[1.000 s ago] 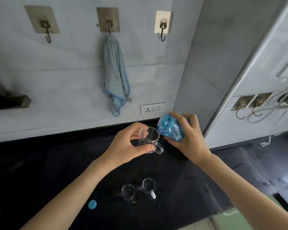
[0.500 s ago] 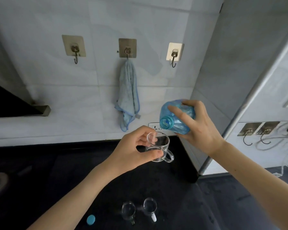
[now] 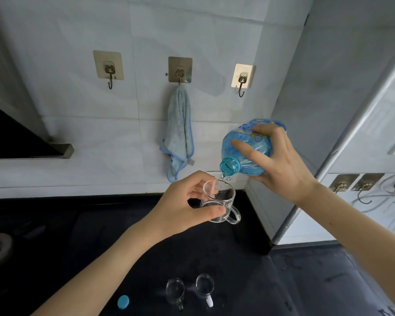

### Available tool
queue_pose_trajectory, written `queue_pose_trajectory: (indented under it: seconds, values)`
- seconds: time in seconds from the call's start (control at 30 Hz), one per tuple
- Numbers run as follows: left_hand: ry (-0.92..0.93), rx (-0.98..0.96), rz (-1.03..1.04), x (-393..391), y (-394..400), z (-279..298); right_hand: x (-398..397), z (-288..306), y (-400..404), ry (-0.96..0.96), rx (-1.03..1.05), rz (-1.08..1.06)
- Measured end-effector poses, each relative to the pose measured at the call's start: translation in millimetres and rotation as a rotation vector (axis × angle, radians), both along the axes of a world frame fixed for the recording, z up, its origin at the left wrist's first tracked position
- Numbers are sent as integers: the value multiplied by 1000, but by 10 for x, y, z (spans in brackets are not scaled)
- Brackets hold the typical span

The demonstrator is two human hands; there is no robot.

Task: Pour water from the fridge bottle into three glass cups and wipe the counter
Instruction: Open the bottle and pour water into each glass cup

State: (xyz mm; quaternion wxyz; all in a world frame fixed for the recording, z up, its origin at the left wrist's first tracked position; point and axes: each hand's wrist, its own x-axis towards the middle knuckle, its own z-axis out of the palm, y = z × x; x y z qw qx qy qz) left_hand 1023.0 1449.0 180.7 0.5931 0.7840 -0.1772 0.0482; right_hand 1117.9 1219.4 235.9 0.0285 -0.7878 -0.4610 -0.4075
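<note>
Your right hand point(image 3: 281, 160) grip wraps the blue bottle point(image 3: 246, 151), now tipped further; water has begun dribbling into the glass cup point(image 3: 219, 202) your left hand point(image 3: 183, 206) grips above the table point(image 3: 55, 224). Two cups point(image 3: 189, 289) wait below.

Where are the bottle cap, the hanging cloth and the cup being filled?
blue bottle cap point(image 3: 123, 301), head view, its flat top.
blue cloth point(image 3: 179, 131), head view, mid-fold below the hook.
glass cup point(image 3: 224, 199), head view, its clear side wall.
</note>
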Motion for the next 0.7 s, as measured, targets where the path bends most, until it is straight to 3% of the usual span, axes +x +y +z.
queue_pose_trajectory:
  seconds: [0.7]
  values:
    - [11,-1,-13,-101,-22,-27,-15,196,-36,-23,24,-18]
